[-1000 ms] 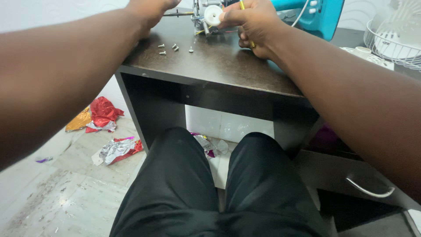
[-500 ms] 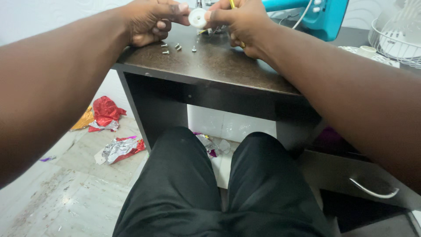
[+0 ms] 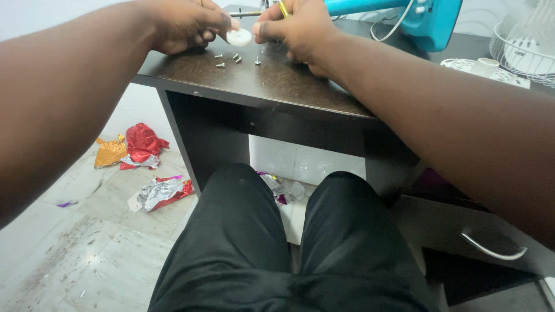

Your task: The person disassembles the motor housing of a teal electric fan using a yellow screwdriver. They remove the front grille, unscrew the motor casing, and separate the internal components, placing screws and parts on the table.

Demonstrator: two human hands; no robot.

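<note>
My left hand [image 3: 185,26] pinches a small white round disc [image 3: 239,37] just above the dark wooden desk [image 3: 277,86]. Close on its right, my right hand [image 3: 298,29] is closed around a thin yellow-handled tool [image 3: 283,8], its thumb nearly touching the disc. Several small metal screws [image 3: 234,58] lie loose on the desk below the disc. A thin metal shaft [image 3: 245,13] sticks out behind my hands from a mechanism they mostly hide. A teal appliance body [image 3: 428,20] lies behind my right hand.
A white wire grille [image 3: 523,49] and a white plastic part [image 3: 483,66] sit at the desk's right end. A drawer with a metal handle [image 3: 491,251] is at lower right. Crumpled foil wrappers [image 3: 141,144] litter the floor on the left. My legs [image 3: 289,254] are under the desk.
The white disc came off the mechanism in my right hand, then passed leftward and down into my left hand's pinch. My left hand moved off the shaft to meet it.
</note>
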